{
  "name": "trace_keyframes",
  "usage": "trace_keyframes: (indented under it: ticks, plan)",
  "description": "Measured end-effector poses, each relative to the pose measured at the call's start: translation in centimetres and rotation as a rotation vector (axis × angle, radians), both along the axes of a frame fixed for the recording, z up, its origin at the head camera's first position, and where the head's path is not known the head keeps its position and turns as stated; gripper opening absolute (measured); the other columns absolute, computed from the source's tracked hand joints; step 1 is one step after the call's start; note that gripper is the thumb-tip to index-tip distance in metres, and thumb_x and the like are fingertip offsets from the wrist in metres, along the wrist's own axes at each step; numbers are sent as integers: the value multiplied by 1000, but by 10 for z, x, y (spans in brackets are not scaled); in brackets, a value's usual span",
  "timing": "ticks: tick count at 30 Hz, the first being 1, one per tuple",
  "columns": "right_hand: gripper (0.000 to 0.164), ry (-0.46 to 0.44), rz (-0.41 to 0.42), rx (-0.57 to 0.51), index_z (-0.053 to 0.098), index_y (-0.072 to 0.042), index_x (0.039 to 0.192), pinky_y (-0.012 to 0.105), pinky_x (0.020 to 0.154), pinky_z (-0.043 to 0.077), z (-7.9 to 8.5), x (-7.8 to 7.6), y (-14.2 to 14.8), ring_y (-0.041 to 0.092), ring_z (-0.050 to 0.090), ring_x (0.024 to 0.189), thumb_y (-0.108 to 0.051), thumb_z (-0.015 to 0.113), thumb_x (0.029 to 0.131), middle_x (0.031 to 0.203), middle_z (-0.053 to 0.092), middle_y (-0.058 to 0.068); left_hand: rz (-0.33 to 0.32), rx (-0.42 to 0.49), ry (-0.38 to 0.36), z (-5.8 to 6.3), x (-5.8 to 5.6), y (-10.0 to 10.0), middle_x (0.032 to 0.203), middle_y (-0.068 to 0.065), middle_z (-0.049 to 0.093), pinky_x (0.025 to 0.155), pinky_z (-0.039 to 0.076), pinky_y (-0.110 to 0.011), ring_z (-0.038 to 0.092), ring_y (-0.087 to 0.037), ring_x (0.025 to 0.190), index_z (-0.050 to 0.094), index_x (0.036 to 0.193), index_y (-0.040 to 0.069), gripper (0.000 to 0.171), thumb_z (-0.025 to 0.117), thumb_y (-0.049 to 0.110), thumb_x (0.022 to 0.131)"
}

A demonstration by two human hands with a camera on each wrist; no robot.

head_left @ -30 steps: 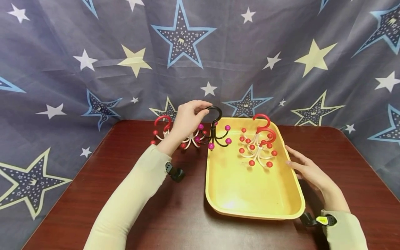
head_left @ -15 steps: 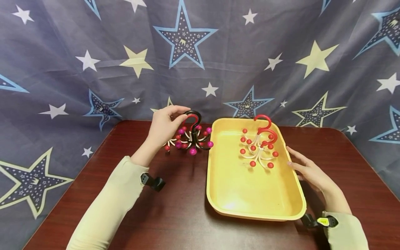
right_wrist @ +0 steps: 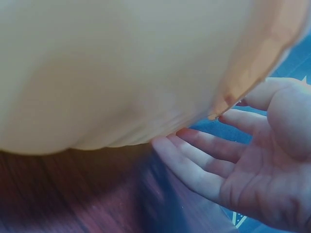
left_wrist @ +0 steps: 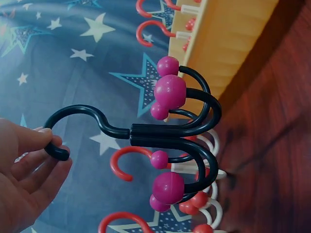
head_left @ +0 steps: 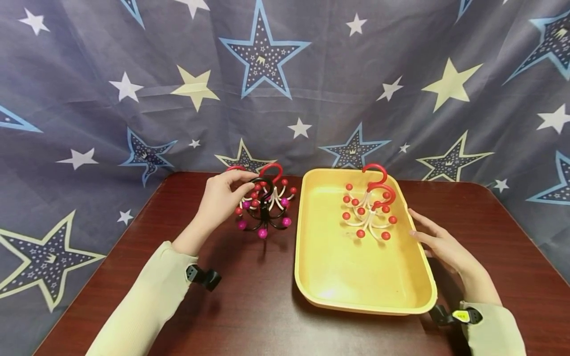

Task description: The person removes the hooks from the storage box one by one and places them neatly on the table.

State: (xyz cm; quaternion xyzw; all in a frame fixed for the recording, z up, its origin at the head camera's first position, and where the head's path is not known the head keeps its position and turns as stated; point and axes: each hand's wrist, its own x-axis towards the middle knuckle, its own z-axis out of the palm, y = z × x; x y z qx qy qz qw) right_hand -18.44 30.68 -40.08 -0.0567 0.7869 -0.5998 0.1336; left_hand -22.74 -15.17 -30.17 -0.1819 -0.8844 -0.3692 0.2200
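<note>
In the head view my left hand pinches the curved top of a black multi-arm hook hanger with purple balls on its arm ends. It hangs upright left of the yellow tray, with a shadow under it. The left wrist view shows thumb and fingers at the tip of the hook. Just behind it are two white hook hangers with red tops and balls; one red-topped hanger shows well, the other is partly hidden by my hand. My right hand touches the tray's right wall with extended fingers.
Two more red-and-white hook hangers stand close together in the far right part of the tray. The dark red wooden table reaches back to a grey curtain with stars.
My left hand has carried the black hook hanger left and nearer, from over the tray's left rim to in front of the red-topped hangers, and lower. The right hand stays at the tray.
</note>
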Motion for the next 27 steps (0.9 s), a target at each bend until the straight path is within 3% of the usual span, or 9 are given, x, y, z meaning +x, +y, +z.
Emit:
trace_keyframes:
  ticks: [4,11,21,27]
  plan:
    - [67,-2,-13,3,10,-12,147,34,72,54,0,0,0,7,62,90,-24,49,94,126,40,4,-21,-12,-22,-8,1,-2,87,2,70,53,43,-20,59,-7,61,71,99,15,18,68,16,81]
    - [68,-2,1,-2,6,-10,147,35,71,54,1,0,-1,7,62,90,-23,47,94,138,25,28,-37,-27,-70,-22,0,-2,91,-1,70,52,43,-23,64,-9,64,71,99,15,20,68,12,80]
    - [67,-13,-10,9,9,-13,147,34,73,53,0,-1,-2,7,61,91,-25,48,94,138,26,24,-34,-38,-53,-39,0,-3,89,0,70,65,49,-28,63,-10,73,71,96,13,18,70,11,78]
    - [67,-4,0,-7,7,-11,147,34,72,54,0,-1,-1,7,62,90,-23,47,94,137,26,28,-44,-21,-62,-42,-1,-1,90,-1,70,66,49,-29,63,-11,74,70,96,12,18,69,8,78]
